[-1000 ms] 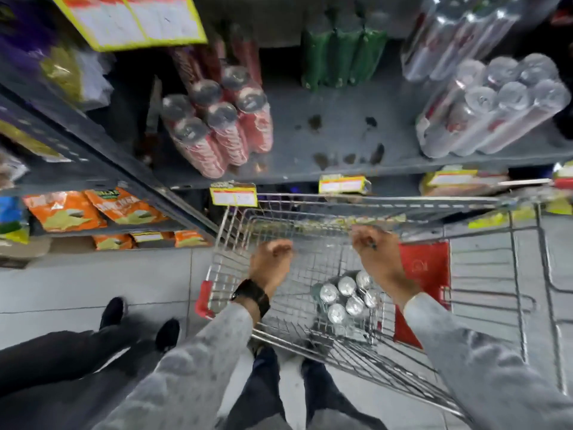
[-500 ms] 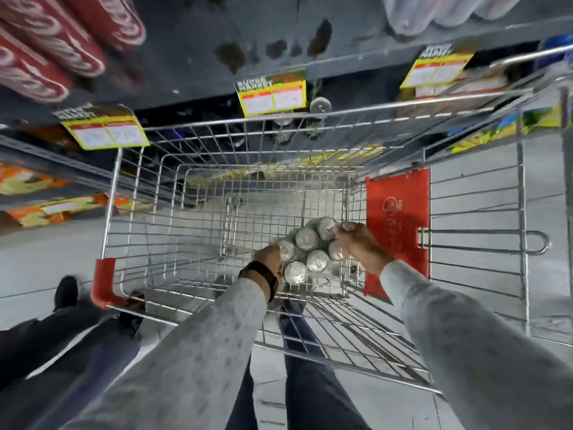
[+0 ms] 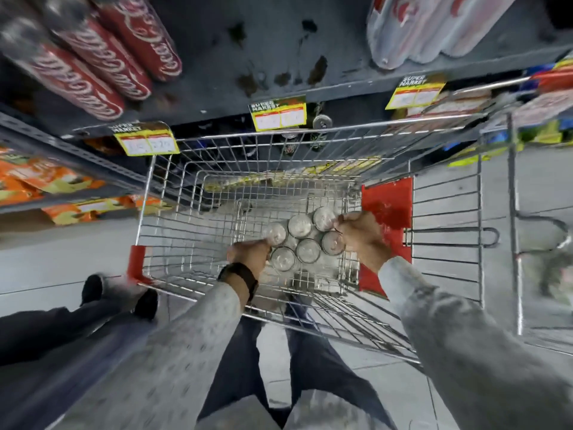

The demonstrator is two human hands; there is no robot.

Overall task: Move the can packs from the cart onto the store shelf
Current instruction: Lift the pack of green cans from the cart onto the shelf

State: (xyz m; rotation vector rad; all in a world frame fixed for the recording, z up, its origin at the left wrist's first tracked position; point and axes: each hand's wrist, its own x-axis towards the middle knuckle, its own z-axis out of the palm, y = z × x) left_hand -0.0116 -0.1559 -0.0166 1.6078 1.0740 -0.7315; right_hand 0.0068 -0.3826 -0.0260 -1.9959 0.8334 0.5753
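Last shrink-wrapped six-pack of silver-topped cans (image 3: pixel 302 240) still low in the wire shopping cart (image 3: pixel 161 212), left hand (image 3: pixel 249 254) and right hand (image 3: pixel 361 234) clamped on opposite sides, lift to dark metal shelf (image 3: pixel 235 63) pending beside red cola packs (image 3: pixel 102 57).

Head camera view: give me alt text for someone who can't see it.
Both hands, left and right, grip opposite sides of a six-pack of silver cans low inside a wire shopping cart. Above it, a dark store shelf holds red can packs at left and pale packs at right.
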